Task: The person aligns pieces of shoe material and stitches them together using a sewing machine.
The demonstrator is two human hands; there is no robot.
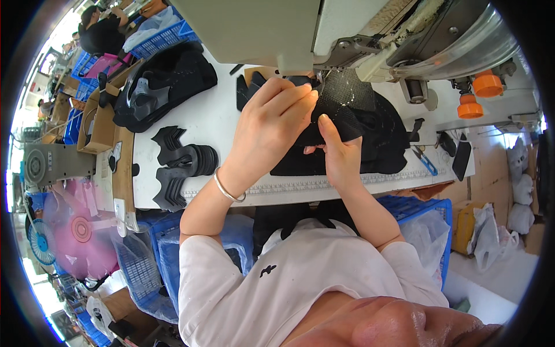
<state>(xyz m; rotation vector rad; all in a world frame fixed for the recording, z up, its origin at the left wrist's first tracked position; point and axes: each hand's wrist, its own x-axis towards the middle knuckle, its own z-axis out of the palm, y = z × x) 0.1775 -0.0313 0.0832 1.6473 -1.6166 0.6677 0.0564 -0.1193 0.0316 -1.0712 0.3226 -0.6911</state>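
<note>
Under the head of a sewing machine (248, 29) lies a black mesh fabric piece (350, 95), partly on other black material. My left hand (272, 124) is closed in a pinch right beside the needle area. What its fingertips hold, if anything, is hidden. Lower and to the right, my right hand (342, 159) grips the near edge of the mesh piece, thumb on top and fingers underneath. More black fabric (387, 136) spreads on the table to the right of that hand. A stack of dark shaped pieces (184, 162) sits left of my left forearm.
A pile of black pieces (167, 87) occupies the table's far left. Blue-handled snips (425, 161) and a black phone-like object (461, 156) lie at the right. A ruler strip (300, 188) runs along the front edge. Blue crates (165, 260) and a pink fan (81, 228) stand left.
</note>
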